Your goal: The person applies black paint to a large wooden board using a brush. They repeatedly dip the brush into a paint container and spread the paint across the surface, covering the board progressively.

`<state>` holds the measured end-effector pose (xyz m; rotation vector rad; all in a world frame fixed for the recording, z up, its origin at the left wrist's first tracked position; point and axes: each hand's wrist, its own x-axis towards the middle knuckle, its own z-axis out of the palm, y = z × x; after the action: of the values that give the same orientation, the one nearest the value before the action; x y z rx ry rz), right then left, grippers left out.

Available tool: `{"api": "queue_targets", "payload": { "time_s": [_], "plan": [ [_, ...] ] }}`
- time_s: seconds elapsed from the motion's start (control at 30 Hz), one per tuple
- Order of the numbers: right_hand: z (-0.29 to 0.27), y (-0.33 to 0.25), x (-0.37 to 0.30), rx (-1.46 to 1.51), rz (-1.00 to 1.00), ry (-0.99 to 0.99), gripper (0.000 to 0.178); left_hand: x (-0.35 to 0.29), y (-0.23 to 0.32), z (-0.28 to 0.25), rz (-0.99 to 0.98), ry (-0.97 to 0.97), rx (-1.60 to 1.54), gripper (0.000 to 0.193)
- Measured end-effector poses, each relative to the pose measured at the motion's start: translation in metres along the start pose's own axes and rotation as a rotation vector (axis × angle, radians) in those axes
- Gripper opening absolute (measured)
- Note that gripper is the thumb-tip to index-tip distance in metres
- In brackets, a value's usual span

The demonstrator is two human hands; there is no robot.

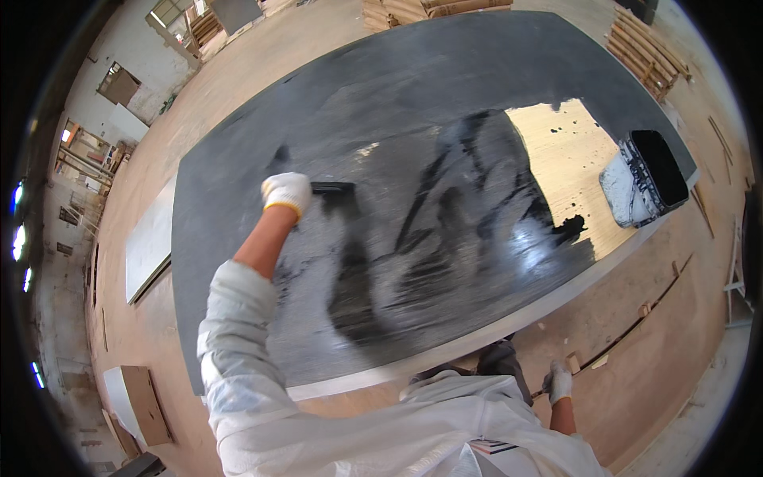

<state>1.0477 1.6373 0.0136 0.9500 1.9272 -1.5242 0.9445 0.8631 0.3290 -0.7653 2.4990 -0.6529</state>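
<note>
My left hand (286, 195), in a white knit glove, is closed around a flat, wide tool whose dark edge (334, 188) rests on the panel; I cannot tell if it is a brush or a scraper. Under it lies a large sheet of board (445, 60), mostly covered in wet, streaky black paint. Toward the right a patch of bare, pale wood (560, 159) shows, spotted with black. A cut-open white plastic container (628, 187), smeared and filled with black paint, stands by the right edge. Low beside my body, my gloved right hand (559, 381) is curled, a small dark bit poking out.
Stacks of rolled or bundled brown material (648, 52) stand on the floor beyond the far right corner. Pale panels (149, 242) lie left of the board, and a box-like block (137, 405) sits lower left. Thin wooden strips (636, 318) lie on the floor at right.
</note>
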Motion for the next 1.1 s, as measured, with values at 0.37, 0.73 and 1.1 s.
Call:
{"api": "queue_targets", "payload": {
  "time_s": [0.37, 0.73, 1.1],
  "plan": [
    [-0.069, -0.101, 0.173, -0.064, -0.003, -0.171, 0.039, -0.192, 0.176, -0.064, 0.28, -0.041, -0.398, 0.043],
    [-0.083, -0.177, 0.222, -0.2, 0.025, -0.234, 0.049, -0.127, 0.398, -0.154, 0.195, 0.129, -0.491, 0.044],
    [-0.121, -0.159, 0.238, -0.099, 0.104, -0.179, 0.044, -0.252, 0.409, -0.2, 0.29, -0.179, -0.399, 0.054]
  ]
}}
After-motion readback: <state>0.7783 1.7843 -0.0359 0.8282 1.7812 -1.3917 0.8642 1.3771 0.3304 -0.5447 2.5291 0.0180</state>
